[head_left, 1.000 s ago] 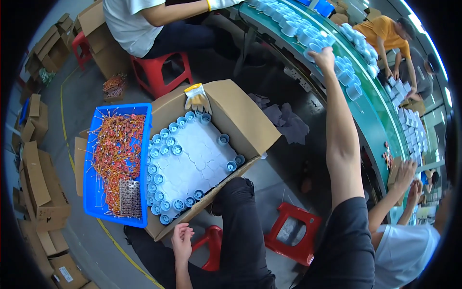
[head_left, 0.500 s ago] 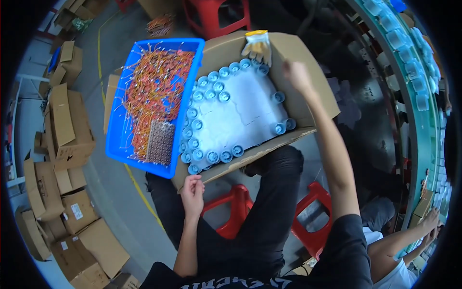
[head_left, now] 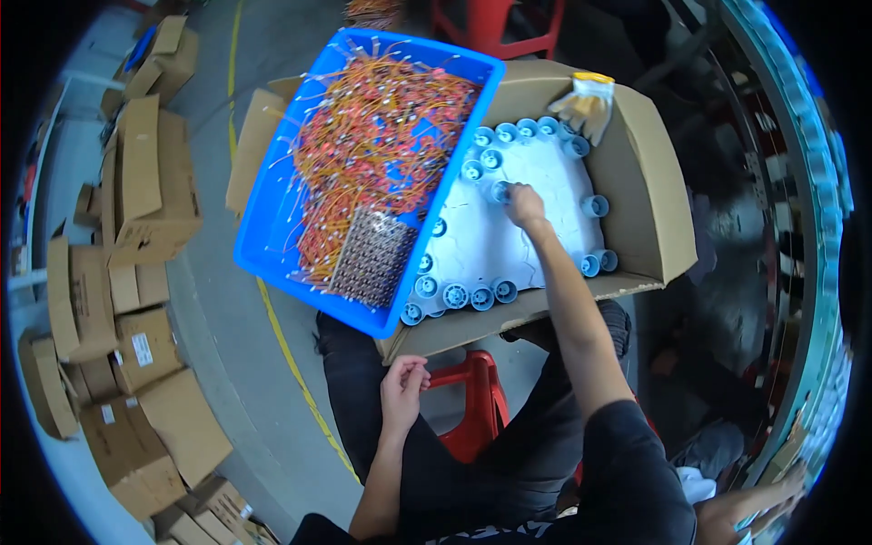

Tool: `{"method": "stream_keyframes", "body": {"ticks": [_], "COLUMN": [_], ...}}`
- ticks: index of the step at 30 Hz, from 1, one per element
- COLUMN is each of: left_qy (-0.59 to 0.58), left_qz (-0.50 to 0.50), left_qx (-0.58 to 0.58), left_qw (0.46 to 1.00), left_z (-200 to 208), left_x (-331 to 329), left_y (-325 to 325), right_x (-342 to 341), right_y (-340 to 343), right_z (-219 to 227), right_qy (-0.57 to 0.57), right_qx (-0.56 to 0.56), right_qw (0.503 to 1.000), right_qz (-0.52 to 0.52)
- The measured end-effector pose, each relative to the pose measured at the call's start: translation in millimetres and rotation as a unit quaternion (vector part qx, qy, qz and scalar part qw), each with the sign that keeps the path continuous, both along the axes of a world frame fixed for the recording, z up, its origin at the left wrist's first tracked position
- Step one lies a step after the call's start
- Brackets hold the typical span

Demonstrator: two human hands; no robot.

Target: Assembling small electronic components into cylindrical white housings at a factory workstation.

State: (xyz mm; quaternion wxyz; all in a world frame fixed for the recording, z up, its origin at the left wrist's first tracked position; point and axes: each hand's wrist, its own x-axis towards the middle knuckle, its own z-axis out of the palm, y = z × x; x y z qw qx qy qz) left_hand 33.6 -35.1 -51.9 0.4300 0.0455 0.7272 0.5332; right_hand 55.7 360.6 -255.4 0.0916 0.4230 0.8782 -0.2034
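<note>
My right hand [head_left: 525,207] reaches into a cardboard box [head_left: 656,173], its fingers closed on a light-blue plastic cup [head_left: 500,191]. White sheet material [head_left: 522,259] lines the box, and similar round cups stand along its edges, such as a cup [head_left: 504,290] near the front. My left hand [head_left: 404,391] is loosely curled just outside the box's near edge, with nothing visible in its fingers. A blue tray [head_left: 263,241] overlaps the box's left side, hiding some cups. It holds a tangle of orange and red wires [head_left: 381,136] and a studded metallic block [head_left: 372,259].
A work glove [head_left: 586,104] hangs over the box's far wall. Red plastic stools [head_left: 477,404] stand below and behind the box. Cardboard cartons [head_left: 150,350] pile up at the left. At the right, a co-worker's arm [head_left: 749,500] reaches toward a long bench [head_left: 822,182] lined with pale-blue parts.
My right hand has moved from the box's right wall to the middle, onto a cup. My left hand stays curled near the front edge. The whole view has shifted, placing tray and box further right.
</note>
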Motion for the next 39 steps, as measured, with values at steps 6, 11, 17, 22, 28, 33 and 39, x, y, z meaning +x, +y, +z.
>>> {"method": "stream_keyframes", "body": {"ticks": [6,11,17,22,28,33,39], "left_qy": [-0.036,-0.147,-0.226,-0.172,-0.15,-0.167,-0.153], "left_qz": [-0.068,0.046,0.166,0.159,0.09,0.078,0.068], "left_qx": [0.036,0.082,0.281,0.313,0.251,0.255,0.248], "left_qw": [0.996,0.985,0.918,0.92,0.952,0.949,0.954], "left_z": [-0.4,15.1,35.0,17.9,5.9,3.4,0.3], "left_x": [4.3,3.7,-18.9,-33.6,-34.0,-33.8,-35.0], "left_y": [2.6,6.5,-19.8,-57.1,-63.3,-63.2,-64.5], "right_x": [49.0,63.7,29.3,-73.8,-171.9,-172.1,-171.6], "right_y": [-43.1,-178.6,-247.8,-152.5,-109.3,-114.0,-120.5], "right_z": [113.3,237.4,298.7,263.9,195.8,176.8,171.7], "right_qy": [0.043,0.255,0.381,0.453,0.219,0.336,0.256], "right_qx": [-0.176,-0.189,-0.196,-0.03,0.101,0.034,0.058], "right_qw": [0.966,0.926,0.857,0.886,0.97,0.935,0.96], "right_qz": [0.187,0.205,0.285,0.092,-0.024,-0.107,-0.101]}}
